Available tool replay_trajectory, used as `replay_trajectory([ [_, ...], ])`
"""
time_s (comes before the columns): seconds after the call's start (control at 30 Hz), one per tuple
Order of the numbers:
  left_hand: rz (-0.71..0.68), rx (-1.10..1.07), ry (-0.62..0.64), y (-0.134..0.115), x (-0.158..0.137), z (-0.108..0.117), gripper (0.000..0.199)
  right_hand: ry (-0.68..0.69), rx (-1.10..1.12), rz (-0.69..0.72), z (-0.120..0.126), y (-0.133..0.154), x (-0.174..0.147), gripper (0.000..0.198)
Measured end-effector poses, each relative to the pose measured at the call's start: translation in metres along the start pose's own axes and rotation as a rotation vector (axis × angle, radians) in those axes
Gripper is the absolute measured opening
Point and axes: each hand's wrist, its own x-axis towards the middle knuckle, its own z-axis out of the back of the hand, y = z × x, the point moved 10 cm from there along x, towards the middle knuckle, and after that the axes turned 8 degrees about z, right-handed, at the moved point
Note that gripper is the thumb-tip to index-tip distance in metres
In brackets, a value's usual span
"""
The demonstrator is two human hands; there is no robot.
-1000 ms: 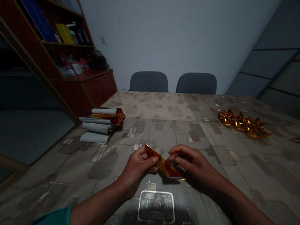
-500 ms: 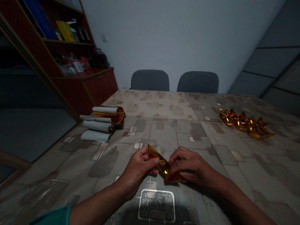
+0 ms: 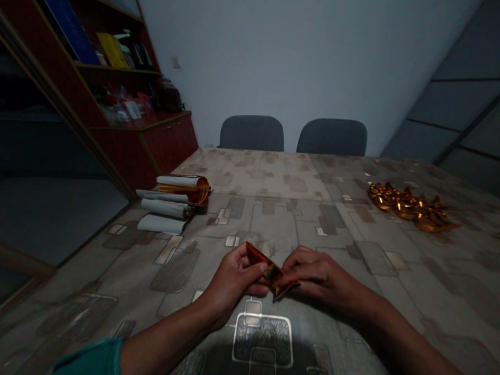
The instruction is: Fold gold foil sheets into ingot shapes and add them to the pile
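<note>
Since a second ago, the right hand (image 3: 320,275) has come in from just beside the gold foil paper (image 3: 265,264) and now pinches its near right end, which is drawn up into a shorter, more bunched shape; the left hand (image 3: 237,274) keeps its place.

From the head view, the foil paper sits between both hands, tilted, its far left corner raised and its near tip close above the patterned tablecloth (image 3: 288,219); whether that tip touches the cloth, I cannot tell. Left thumb and fingers grip the upper left end, probably to steady it while the right fingertips press the other end. Part of the fold is hidden by the right fingers.

Curled foil sheets (image 3: 152,225), pale backs showing, lie at the far left, likely put there to be within reach yet out of the working area. Folded gold foil pieces (image 3: 408,205) stand clustered at the right, well apart from the sheets, which seems to keep shaped and flat foil separate.
</note>
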Motion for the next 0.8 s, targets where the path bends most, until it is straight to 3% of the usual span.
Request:
replay_trajectory([
  [0.27,-0.027,0.047,0.048,-0.001,-0.001,-0.0048,0.029,-0.08,0.03,-0.125,-0.0016,-0.0066,0.0016,0.011],
  [0.53,-0.017,-0.005,0.025,0.0001,0.0012,-0.0019,0.032,-0.07,0.12,-0.087,-0.0028,-0.0054,0.002,0.021],
  [0.8,-0.068,-0.04,0.024,-0.0054,0.0029,-0.0002,0.038,-0.062,0.142,-0.063,-0.001,-0.0003,0.0026,0.015],
])
